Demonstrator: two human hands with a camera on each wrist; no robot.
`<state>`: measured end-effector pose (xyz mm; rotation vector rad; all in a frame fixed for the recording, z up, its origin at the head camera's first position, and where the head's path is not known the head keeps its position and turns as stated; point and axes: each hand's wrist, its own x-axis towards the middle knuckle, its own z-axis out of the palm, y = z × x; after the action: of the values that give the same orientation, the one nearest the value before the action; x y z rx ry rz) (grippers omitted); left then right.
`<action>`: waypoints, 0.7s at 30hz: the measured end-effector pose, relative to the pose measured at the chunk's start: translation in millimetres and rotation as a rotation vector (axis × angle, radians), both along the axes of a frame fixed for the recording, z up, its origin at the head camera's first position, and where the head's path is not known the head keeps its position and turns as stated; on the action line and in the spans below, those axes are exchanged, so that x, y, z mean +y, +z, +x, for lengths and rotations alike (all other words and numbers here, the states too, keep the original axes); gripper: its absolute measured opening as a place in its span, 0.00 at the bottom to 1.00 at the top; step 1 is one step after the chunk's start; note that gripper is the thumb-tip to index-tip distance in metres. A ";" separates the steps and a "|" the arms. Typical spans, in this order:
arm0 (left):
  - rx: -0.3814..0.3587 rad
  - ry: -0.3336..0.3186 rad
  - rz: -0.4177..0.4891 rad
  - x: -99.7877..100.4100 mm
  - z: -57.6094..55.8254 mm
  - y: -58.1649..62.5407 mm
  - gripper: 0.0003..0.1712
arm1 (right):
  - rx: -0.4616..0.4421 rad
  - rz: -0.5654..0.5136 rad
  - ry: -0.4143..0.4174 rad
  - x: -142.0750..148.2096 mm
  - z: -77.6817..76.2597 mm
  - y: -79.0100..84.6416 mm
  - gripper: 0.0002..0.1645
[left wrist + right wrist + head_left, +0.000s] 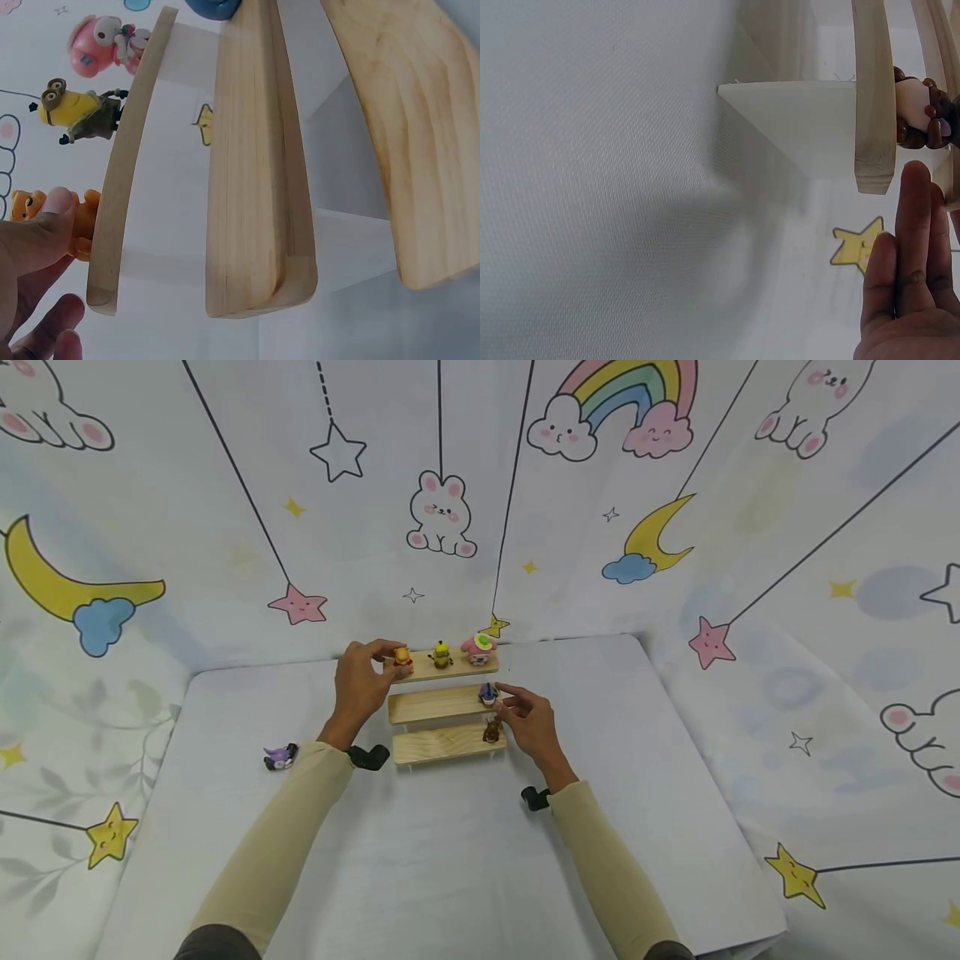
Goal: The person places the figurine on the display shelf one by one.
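Note:
At the left end of the top shelf (468, 668), my left hand (362, 681) pinches an orange bear figurine (84, 225) between thumb and fingers. The bear stands on the wood. At the right end of the middle shelf (431, 704), the thumb and forefinger of my right hand (531, 720) close round a small blue figurine (488, 694). Its other fingers (913, 240) stretch out straight; thumb and forefinger are out of the right wrist view. A brown figurine (922, 112) sits on the bottom shelf (442, 743), just below that hand.
Along the top shelf stand a yellow minion figurine (79, 111) and a pink figurine (478, 649). A purple figurine (281, 757) lies on the white-covered table (450, 860), left of the stand. Clear supports (802, 120) hold up the shelves. A patterned cloth backdrop (375, 543) hangs behind.

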<state>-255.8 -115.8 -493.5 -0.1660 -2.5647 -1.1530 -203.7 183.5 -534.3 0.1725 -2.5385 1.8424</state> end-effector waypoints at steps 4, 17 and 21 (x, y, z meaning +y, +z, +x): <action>-0.009 -0.005 -0.005 0.3 -0.3 0.7 0.22 | -0.010 0.000 0.000 0.8 -2.1 -4.9 0.25; 0.020 -0.017 0.036 -9.6 11.2 -0.8 0.32 | -0.005 0.023 -0.069 2.8 -11.0 -33.5 0.22; 0.029 -0.004 0.046 -20.7 16.1 1.6 0.33 | -0.006 0.035 -0.074 2.5 -11.2 -31.5 0.22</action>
<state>-239.7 -136.5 -491.9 -0.1761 -2.5120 -1.2012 -214.9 186.1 -565.8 0.0722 -2.5459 1.7762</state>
